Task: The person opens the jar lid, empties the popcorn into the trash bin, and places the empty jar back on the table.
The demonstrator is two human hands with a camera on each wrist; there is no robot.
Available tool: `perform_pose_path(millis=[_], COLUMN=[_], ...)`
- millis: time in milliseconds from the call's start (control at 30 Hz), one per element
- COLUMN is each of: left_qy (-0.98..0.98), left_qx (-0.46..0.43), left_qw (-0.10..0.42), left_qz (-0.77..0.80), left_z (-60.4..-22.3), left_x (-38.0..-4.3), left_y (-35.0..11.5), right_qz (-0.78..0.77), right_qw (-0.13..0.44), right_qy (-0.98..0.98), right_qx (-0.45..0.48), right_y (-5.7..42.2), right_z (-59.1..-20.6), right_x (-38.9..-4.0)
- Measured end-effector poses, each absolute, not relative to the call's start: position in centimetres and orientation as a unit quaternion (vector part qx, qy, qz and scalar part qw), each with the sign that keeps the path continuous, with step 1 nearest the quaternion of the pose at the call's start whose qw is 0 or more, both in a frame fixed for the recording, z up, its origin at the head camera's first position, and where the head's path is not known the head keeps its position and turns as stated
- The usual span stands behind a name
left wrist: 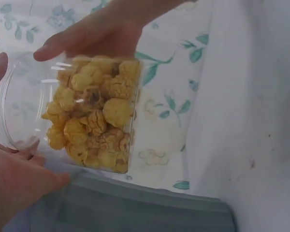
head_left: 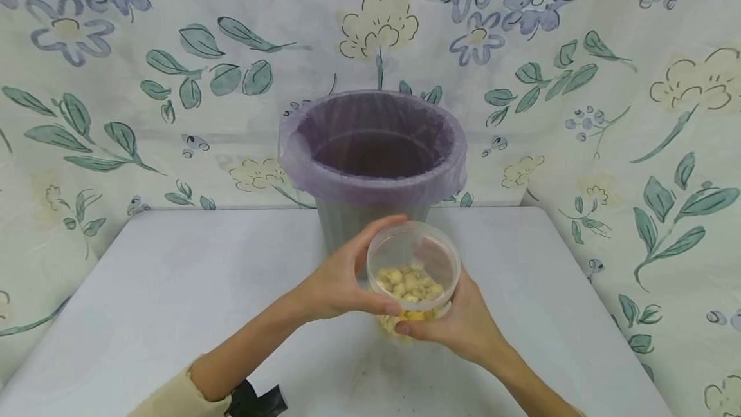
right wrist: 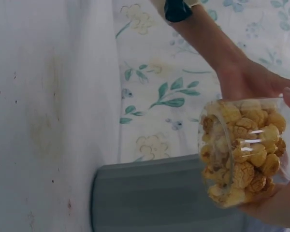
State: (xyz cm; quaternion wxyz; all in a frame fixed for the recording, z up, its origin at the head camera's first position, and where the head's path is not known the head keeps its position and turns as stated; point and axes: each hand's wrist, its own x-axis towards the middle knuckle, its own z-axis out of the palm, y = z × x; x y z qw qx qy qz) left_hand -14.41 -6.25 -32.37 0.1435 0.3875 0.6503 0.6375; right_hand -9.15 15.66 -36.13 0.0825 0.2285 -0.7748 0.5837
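Both hands hold one clear plastic jar part full of round, golden popcorn. My left hand grips it around the rim, thumb on the near side and fingers round the far left. Lower down, my right hand grips the jar's body from the right, its thumb across the front. In the left wrist view the popcorn fills the base end, while the rim end has only clear wall. The jar is raised over the table, just in front of a grey bin. I cannot tell whether a clear lid covers the rim.
A purple bag lines the bin and folds over its rim. The bin stands at the back of the white table. Small dark specks and a brownish smear mark the tabletop near me. Flower-patterned cloth hangs behind and at the sides.
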Motion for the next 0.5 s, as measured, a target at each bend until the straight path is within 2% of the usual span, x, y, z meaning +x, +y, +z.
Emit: perform_pose_path(millis=[500], left_qy=[0.662], left_qx=[0.350], left_qw=[0.106], left_qz=[0.654], left_z=[-31.8], left_x=[-14.0], left_y=[-7.8], right_qz=[0.602], right_qw=[0.076], right_qy=[-0.764], right_qx=[0.222], right_y=[16.1], right_z=[-36.2], right_x=[-9.4])
